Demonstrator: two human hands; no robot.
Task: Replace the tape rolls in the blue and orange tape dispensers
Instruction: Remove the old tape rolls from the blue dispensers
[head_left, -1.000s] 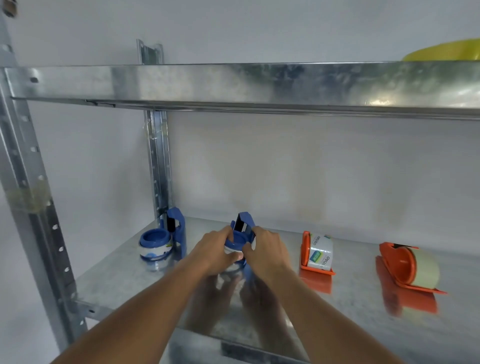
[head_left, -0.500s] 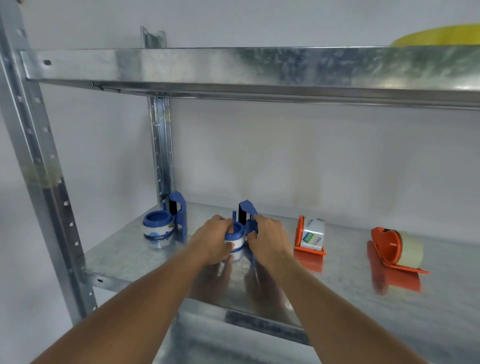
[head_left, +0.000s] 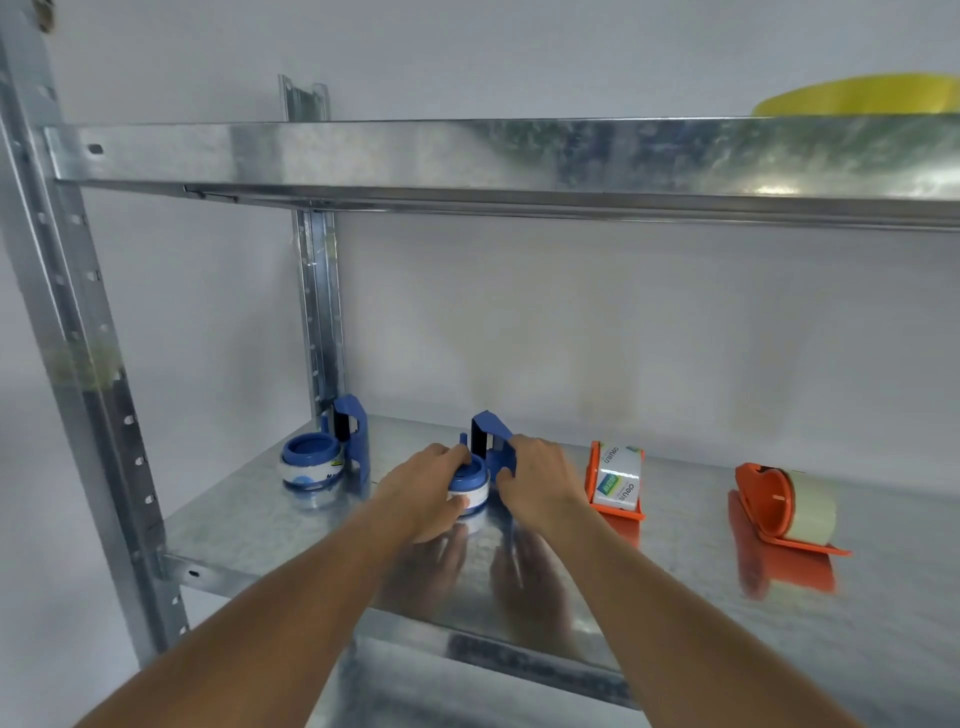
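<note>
Work area: a galvanised metal shelf (head_left: 249, 525) in the lower half of the frame; all task items stand on it.
Left hand: the left hand (head_left: 426, 486), at lower centre, has its fingers curled round the tape roll (head_left: 470, 488) with the blue core.
Right hand: the right hand (head_left: 535, 480) grips the frame of the blue dispenser (head_left: 491, 434), just right of the roll; its fingertips are hidden behind the plastic.
Other blue unit: a second blue dispenser (head_left: 353, 441) stands at lower left with its own roll (head_left: 310, 462) touching it, near the rear upright.
Orange units: one orange dispenser (head_left: 615, 480) just right of the right hand, carrying a labelled roll; another orange dispenser (head_left: 784, 506) well apart at lower right, with a pale roll.
Risk, seating: judged from the grip, the roll may bind on the hub if pulled or pushed at a tilt; keep it square to the frame.
Risk, blade: the cutter edge cannot be made out; the right fingers near the frame top may meet it.
Risk, slip: the shelf surface looks smooth, so an unheld dispenser may slide or tip.
Risk, collision: a wide right elbow swing could knock the nearer orange unit.
</note>
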